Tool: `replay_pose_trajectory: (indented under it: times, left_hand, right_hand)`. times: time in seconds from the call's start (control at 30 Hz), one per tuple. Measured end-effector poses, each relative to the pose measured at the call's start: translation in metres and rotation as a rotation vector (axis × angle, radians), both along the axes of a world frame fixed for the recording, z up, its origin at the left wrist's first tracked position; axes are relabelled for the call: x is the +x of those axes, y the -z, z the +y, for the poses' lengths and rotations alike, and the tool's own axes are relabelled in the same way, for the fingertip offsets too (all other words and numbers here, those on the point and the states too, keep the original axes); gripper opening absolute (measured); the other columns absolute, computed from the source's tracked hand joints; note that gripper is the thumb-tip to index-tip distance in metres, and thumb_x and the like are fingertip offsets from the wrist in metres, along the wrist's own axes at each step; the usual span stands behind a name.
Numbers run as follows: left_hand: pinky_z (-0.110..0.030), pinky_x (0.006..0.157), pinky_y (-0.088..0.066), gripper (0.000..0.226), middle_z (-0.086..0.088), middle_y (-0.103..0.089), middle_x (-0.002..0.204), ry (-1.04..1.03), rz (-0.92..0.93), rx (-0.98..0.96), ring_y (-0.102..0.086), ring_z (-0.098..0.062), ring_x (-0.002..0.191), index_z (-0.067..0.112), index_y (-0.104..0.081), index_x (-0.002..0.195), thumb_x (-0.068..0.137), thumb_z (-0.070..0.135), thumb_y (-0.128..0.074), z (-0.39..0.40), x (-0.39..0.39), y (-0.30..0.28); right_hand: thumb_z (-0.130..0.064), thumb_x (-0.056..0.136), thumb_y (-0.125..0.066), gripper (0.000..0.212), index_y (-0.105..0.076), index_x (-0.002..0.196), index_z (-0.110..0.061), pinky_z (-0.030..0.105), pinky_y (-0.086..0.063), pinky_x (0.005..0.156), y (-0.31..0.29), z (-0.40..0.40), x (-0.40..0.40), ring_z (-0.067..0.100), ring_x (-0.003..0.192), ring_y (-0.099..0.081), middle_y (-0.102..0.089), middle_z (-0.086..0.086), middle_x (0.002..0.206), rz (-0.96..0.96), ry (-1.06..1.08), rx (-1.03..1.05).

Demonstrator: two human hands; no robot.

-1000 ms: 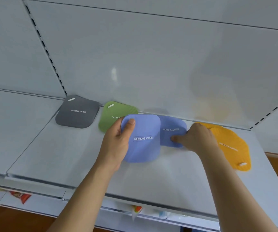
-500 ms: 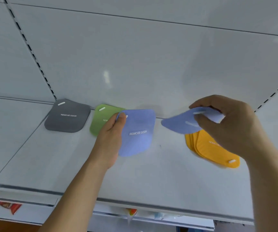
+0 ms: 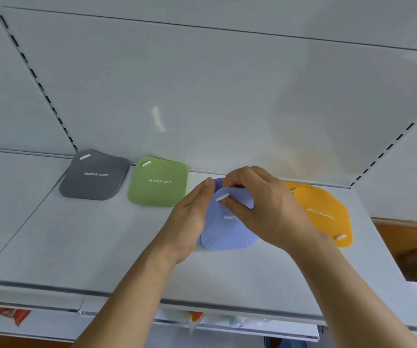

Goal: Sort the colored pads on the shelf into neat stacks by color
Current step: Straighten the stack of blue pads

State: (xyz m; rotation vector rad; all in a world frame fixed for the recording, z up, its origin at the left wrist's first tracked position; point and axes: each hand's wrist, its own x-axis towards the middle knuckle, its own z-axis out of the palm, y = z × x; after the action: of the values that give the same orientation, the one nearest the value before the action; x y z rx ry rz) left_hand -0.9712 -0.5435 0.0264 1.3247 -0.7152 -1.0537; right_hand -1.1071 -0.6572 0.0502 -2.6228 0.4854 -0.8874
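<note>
The blue pads (image 3: 223, 234) lie overlapped in a small stack on the white shelf (image 3: 76, 247), between the green pad (image 3: 158, 182) and the orange pads (image 3: 325, 212). They are soft, rounded squares with fine ribbed lines across the surface; the top one carries a white label reading "REMO…", partly covered, and a small white slot near its far corner. The right hand (image 3: 265, 209) pinches that far corner between thumb and curled fingers. The left hand (image 3: 191, 217) lies along the stack's left edge with fingers straight, pressing against it. The green pad, flat and printed "REMOVE ODOR", sits by the back panel, with the grey pads (image 3: 94, 177) just beside it to the left, one offset under another. The orange pads are fanned, their lettering turned upside down. The shelf is smooth, glossy painted metal.
</note>
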Motion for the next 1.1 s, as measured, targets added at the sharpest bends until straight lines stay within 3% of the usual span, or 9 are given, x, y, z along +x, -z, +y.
replay_pose_trajectory:
  times: [0.1,0.2,0.3,0.4,0.5,0.63,0.8,0.97,1.1]
  left_hand:
    - [-0.039,0.115,-0.044,0.04,0.012,-0.073,0.131,0.031,-0.173,-0.051,-0.062,-0.007,0.13,0.029,-0.067,0.134,0.108,0.051,-0.045,0.001,0.0,0.001]
    - [-0.041,0.11,-0.049,0.031,0.008,-0.075,0.124,-0.021,-0.313,-0.094,-0.067,-0.011,0.122,0.023,-0.069,0.128,0.104,0.039,-0.056,0.0,-0.001,0.007]
    - [-0.033,0.104,-0.052,0.026,0.008,-0.077,0.116,-0.087,-0.346,-0.121,-0.069,-0.012,0.116,0.023,-0.071,0.119,0.107,0.039,-0.054,0.001,-0.002,0.013]
    - [-0.021,0.097,-0.051,0.023,0.012,-0.076,0.114,-0.06,-0.393,-0.15,-0.069,-0.009,0.113,0.025,-0.07,0.12,0.107,0.037,-0.055,0.002,-0.002,0.013]
    - [-0.02,0.099,-0.049,0.023,0.014,-0.074,0.118,-0.056,-0.434,-0.174,-0.067,-0.006,0.116,0.025,-0.066,0.124,0.105,0.034,-0.057,0.002,0.002,0.018]
    - [-0.035,0.103,-0.052,0.038,0.009,-0.072,0.124,-0.047,-0.364,-0.151,-0.068,-0.015,0.12,0.029,-0.06,0.128,0.094,0.042,-0.07,0.004,0.001,0.031]
    - [-0.026,0.095,-0.052,0.027,0.013,-0.073,0.116,-0.098,-0.375,-0.131,-0.068,-0.009,0.113,0.023,-0.062,0.124,0.098,0.03,-0.06,0.0,-0.01,0.042]
    - [-0.018,0.093,-0.05,0.026,0.014,-0.073,0.115,-0.186,-0.293,-0.178,-0.067,-0.007,0.113,0.024,-0.061,0.122,0.096,0.025,-0.058,-0.004,-0.015,0.039]
    - [-0.017,0.091,-0.048,0.032,0.005,-0.071,0.119,-0.238,-0.267,-0.161,-0.066,-0.007,0.113,0.018,-0.058,0.124,0.092,0.023,-0.059,-0.004,-0.018,0.046]
  right_hand:
    - [-0.018,0.086,-0.077,0.023,-0.067,0.106,-0.014,0.037,-0.052,0.076,0.011,0.004,0.003,0.022,0.096,-0.061,-0.067,-0.003,0.103,-0.079,0.082,-0.046]
    - [-0.029,0.084,-0.082,0.048,-0.065,0.125,-0.012,0.034,-0.051,0.094,0.022,0.007,-0.003,0.022,0.117,-0.059,-0.063,0.002,0.124,-0.118,0.209,-0.046]
    - [-0.049,0.086,-0.079,0.069,-0.053,0.143,-0.021,0.024,-0.044,0.103,0.041,0.01,-0.019,0.006,0.13,-0.054,-0.059,-0.01,0.139,-0.129,0.309,0.394]
    - [-0.027,0.095,-0.076,0.029,-0.066,0.121,-0.019,0.023,-0.053,0.083,0.055,0.017,-0.027,0.009,0.103,-0.07,-0.077,-0.01,0.109,-0.297,0.226,0.967]
    - [-0.01,0.097,-0.072,0.016,-0.067,0.106,-0.022,0.023,-0.052,0.073,0.058,0.022,-0.029,0.012,0.086,-0.07,-0.076,-0.006,0.094,-0.433,0.242,0.844]
    - [-0.024,0.096,-0.066,0.014,-0.06,0.106,-0.032,0.019,-0.049,0.074,0.064,0.034,-0.023,0.011,0.086,-0.065,-0.069,-0.014,0.093,-0.527,0.281,0.728]
    - [-0.014,0.096,-0.069,0.026,-0.057,0.113,-0.029,0.023,-0.052,0.081,0.075,0.036,-0.021,0.01,0.1,-0.069,-0.071,-0.014,0.103,-0.501,0.34,0.866]
    - [-0.005,0.096,-0.064,0.032,-0.06,0.118,-0.028,0.024,-0.055,0.082,0.073,0.034,-0.018,0.012,0.101,-0.069,-0.072,-0.011,0.105,-0.468,0.351,0.814]
    - [0.003,0.097,-0.06,0.044,-0.054,0.114,-0.036,0.008,-0.048,0.077,0.074,0.038,-0.013,-0.008,0.096,-0.065,-0.068,-0.023,0.102,-0.412,0.399,0.832]
